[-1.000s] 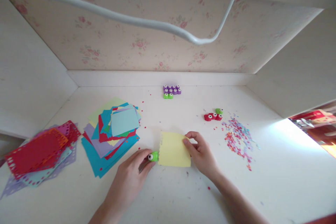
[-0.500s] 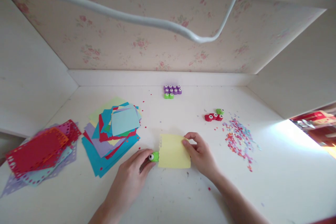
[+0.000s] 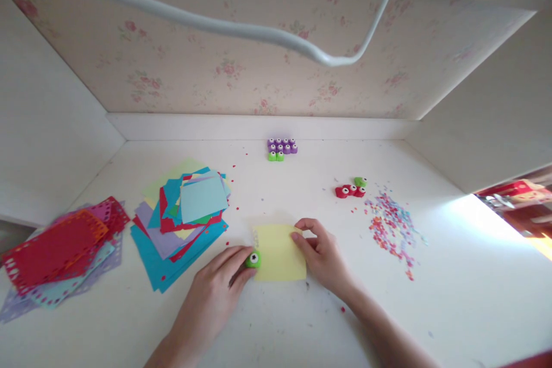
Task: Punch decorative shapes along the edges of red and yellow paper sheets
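Observation:
My left hand (image 3: pixel 213 293) is closed around a small green paper punch (image 3: pixel 253 259) pressed onto the left edge of a pale yellow paper square (image 3: pixel 279 253) lying on the white tabletop (image 3: pixel 276 322). That edge shows a row of punched holes above the punch. My right hand (image 3: pixel 321 256) pinches the paper's right edge and holds it flat, fingers on top.
A loose stack of coloured paper squares (image 3: pixel 181 218) lies to the left, with punched sheets (image 3: pixel 60 250) further left. Purple and green punches (image 3: pixel 281 148) sit at the back, red and green punches (image 3: pixel 351 188) at right beside a heap of paper confetti (image 3: pixel 390 227). A white cable (image 3: pixel 207 23) hangs overhead.
The yellow paper has slid slightly left and toward me under my right hand. The green punch now sits further onto its left edge.

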A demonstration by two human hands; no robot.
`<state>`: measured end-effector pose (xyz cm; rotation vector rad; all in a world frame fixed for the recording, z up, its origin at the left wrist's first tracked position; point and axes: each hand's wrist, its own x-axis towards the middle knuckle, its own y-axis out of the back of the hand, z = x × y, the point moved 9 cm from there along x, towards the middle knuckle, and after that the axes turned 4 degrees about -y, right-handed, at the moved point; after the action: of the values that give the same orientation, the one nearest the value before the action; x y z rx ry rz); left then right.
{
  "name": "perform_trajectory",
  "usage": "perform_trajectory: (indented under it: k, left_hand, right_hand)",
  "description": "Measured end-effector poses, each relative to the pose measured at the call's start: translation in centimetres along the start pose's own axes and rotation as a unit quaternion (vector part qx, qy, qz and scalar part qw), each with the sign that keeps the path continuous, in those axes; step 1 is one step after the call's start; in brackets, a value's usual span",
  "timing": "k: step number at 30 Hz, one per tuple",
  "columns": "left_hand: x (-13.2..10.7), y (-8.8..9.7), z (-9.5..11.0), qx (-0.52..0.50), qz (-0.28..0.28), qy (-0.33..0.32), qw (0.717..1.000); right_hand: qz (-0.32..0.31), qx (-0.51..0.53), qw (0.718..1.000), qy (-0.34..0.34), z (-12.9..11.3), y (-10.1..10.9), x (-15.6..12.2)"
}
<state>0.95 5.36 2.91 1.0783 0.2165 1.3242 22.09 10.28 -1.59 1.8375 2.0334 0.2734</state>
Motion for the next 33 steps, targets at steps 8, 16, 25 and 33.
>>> perform_trajectory:
  k: [8,16,25,33]
  left_hand:
    - [-0.1,-0.1,-0.2,0.007,-0.021,0.011,1.0]
    - [-0.1,-0.2,0.0,0.039,-0.037,-0.002,0.999]
    - [0.4,0.1,0.3,0.062,-0.02,-0.021,0.998]
    - [0.3,0.1,0.2,0.066,-0.021,-0.019,0.997]
  right_hand:
    - [0.071,-0.156,0.971,0.165,-3.8,1.1,-1.5]
    - [-0.04,-0.289,0.913,0.284,-5.3,-1.6,-3.2]
    - [-0.052,-0.352,0.888,0.291,-5.2,-2.0,-3.3]
    - [-0.058,-0.37,0.881,0.288,-5.0,-2.0,-3.3]
